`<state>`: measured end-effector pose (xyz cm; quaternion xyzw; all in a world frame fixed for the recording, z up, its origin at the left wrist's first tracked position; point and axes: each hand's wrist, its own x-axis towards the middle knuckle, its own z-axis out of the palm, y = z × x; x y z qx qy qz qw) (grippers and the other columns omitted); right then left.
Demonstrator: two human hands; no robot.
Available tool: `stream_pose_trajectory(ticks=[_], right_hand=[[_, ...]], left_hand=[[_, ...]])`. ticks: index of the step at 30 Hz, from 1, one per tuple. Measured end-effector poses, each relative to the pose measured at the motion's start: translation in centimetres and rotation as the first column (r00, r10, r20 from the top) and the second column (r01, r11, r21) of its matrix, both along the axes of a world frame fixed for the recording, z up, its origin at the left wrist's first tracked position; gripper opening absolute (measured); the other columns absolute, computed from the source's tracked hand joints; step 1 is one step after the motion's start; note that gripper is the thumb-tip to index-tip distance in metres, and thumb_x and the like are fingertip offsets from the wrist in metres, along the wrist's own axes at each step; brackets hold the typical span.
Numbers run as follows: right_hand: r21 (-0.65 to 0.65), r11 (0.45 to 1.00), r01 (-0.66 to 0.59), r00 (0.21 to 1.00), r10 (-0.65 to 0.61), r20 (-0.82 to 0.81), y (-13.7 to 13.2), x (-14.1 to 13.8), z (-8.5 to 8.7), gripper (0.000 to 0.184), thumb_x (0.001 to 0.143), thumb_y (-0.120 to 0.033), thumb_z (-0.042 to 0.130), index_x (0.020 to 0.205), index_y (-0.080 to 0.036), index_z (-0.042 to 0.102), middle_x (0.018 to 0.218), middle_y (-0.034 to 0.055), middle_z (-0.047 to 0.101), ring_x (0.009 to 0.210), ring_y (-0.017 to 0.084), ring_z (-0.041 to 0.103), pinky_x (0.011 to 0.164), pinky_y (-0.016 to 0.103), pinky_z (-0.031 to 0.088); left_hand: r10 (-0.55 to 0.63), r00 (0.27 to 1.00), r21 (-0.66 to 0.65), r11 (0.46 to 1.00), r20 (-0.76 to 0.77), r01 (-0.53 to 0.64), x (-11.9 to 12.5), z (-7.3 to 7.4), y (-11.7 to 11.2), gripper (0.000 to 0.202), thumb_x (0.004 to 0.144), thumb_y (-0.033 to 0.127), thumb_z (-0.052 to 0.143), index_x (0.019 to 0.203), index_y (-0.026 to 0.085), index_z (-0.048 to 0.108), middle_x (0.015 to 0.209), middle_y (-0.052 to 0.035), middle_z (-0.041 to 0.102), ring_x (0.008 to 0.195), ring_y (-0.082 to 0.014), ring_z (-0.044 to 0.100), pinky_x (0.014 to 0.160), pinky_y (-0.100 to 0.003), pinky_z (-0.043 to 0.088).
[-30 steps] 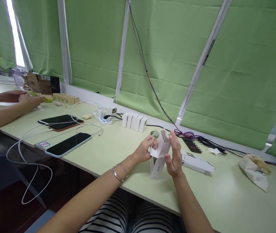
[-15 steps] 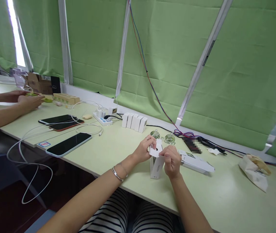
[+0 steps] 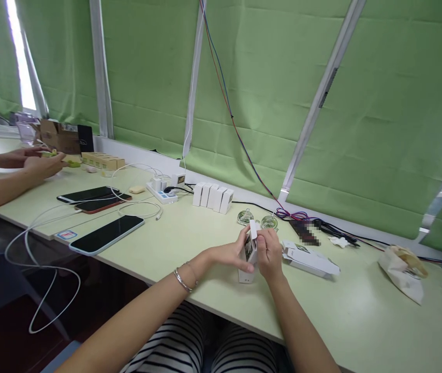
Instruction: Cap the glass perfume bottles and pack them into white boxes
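Observation:
A small white upright box (image 3: pixel 247 259) stands on the pale green table (image 3: pixel 190 243) in front of me. My left hand (image 3: pixel 231 252) wraps its left side, fingers closed on it. My right hand (image 3: pixel 268 251) grips the box's right side and pinches its top flap (image 3: pixel 252 228) down. A flattened white box (image 3: pixel 309 257) lies just right of my hands. Two round clear glass pieces (image 3: pixel 257 218) rest behind the box.
A row of small white boxes (image 3: pixel 213 196), a power strip (image 3: pixel 162 192), three phones (image 3: pixel 106 233) and white cables (image 3: pixel 42 243) lie to the left. Another person's hands (image 3: pixel 38 161) work at far left. A paper bag (image 3: pixel 403 269) sits at right; coloured wires (image 3: pixel 240 140) hang behind.
The folded white flap that stood open above the box has been pressed down; my right hand dropped from beside it onto the box top, and my left hand closed round the side.

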<state>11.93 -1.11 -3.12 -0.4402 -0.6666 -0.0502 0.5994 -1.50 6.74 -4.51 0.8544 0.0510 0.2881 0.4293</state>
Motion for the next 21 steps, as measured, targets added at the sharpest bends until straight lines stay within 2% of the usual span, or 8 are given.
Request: stream_pose_trajectory(ticks=[4,6,7,10,12,14,18,21], right_hand=[[0.001,0.997,0.074,0.995,-0.074,-0.064,0.8,0.4,-0.3,0.032,0.09,-0.041,0.029,0.098,-0.024,0.056,0.097,0.0069,0.055,0.096,0.024,0.048,0.084,0.039,0.036],[-0.009,0.987,0.159,0.978,-0.158,-0.133,1.4,1.1,-0.7,0.032,0.091,-0.039,0.027,0.103,-0.022,0.052,0.101,0.0084,0.053,0.1,0.024,0.046,0.087,0.04,0.034],[-0.021,0.979,0.202,0.965,-0.203,-0.165,1.8,1.6,-0.9,0.032,0.091,-0.038,0.027,0.102,-0.02,0.051,0.1,0.0091,0.053,0.101,0.025,0.045,0.087,0.041,0.033],[-0.071,0.955,0.288,0.933,-0.296,-0.205,2.7,2.7,-1.6,0.03,0.09,-0.037,0.028,0.094,-0.018,0.051,0.094,0.0093,0.053,0.095,0.025,0.045,0.084,0.041,0.033],[-0.106,0.946,0.306,0.928,-0.321,-0.187,3.1,3.2,-1.9,0.028,0.088,-0.036,0.029,0.088,-0.019,0.052,0.089,0.0082,0.054,0.09,0.024,0.046,0.082,0.04,0.034],[-0.139,0.938,0.317,0.927,-0.337,-0.162,3.4,3.3,-2.2,0.027,0.087,-0.036,0.031,0.083,-0.02,0.052,0.086,0.0073,0.056,0.085,0.023,0.047,0.08,0.039,0.034],[-0.186,0.922,0.341,0.923,-0.366,-0.122,3.4,3.2,-2.2,0.029,0.086,-0.035,0.03,0.079,-0.02,0.053,0.083,0.0073,0.058,0.081,0.023,0.047,0.076,0.037,0.034],[-0.204,0.913,0.354,0.92,-0.379,-0.1,3.2,3.1,-2.0,0.03,0.086,-0.035,0.028,0.079,-0.02,0.054,0.084,0.0074,0.059,0.081,0.023,0.047,0.076,0.036,0.034]], left_hand=[[0.2,0.974,0.061,0.979,-0.105,-0.194,-0.1,0.3,0.4,0.115,0.064,0.032,0.072,0.141,0.019,-0.013,0.142,-0.0189,0.026,0.126,-0.0269,0.037,0.1,-0.041,0.035],[0.41,0.903,0.116,0.911,-0.127,-0.397,-0.8,0.8,1.4,0.115,0.064,0.032,0.069,0.141,0.018,-0.014,0.145,-0.0184,0.02,0.13,-0.027,0.031,0.104,-0.039,0.03],[0.523,0.839,0.144,0.851,-0.148,-0.505,-1.3,1.1,2.0,0.113,0.064,0.033,0.068,0.141,0.017,-0.013,0.145,-0.0193,0.017,0.131,-0.029,0.027,0.105,-0.041,0.027],[0.832,0.49,0.298,0.552,-0.26,-0.779,-2.9,1.8,3.7,0.102,0.068,0.037,0.062,0.143,0.014,-0.003,0.14,-0.0233,0.025,0.129,-0.0375,0.028,0.102,-0.05,0.024],[0.882,0.365,0.348,0.457,-0.299,-0.818,-3.9,2.0,4.4,0.095,0.068,0.035,0.058,0.143,0.012,0.003,0.137,-0.0265,0.029,0.127,-0.0423,0.028,0.098,-0.058,0.021],[0.884,0.312,0.399,0.441,-0.348,-0.804,-4.7,2.1,4.8,0.09,0.066,0.034,0.058,0.142,0.014,0.014,0.134,-0.0254,0.035,0.125,-0.0423,0.03,0.096,-0.059,0.021],[0.825,0.313,0.464,0.533,-0.47,-0.707,-6.0,1.7,5.1,0.081,0.056,0.029,0.064,0.133,0.019,0.039,0.13,-0.0213,0.046,0.122,-0.0396,0.039,0.097,-0.058,0.022],[0.806,0.351,0.496,0.576,-0.477,-0.649,-6.2,1.8,4.6,0.08,0.057,0.024,0.062,0.133,0.017,0.039,0.139,-0.0234,0.036,0.13,-0.0429,0.026,0.098,-0.066,0.01]])
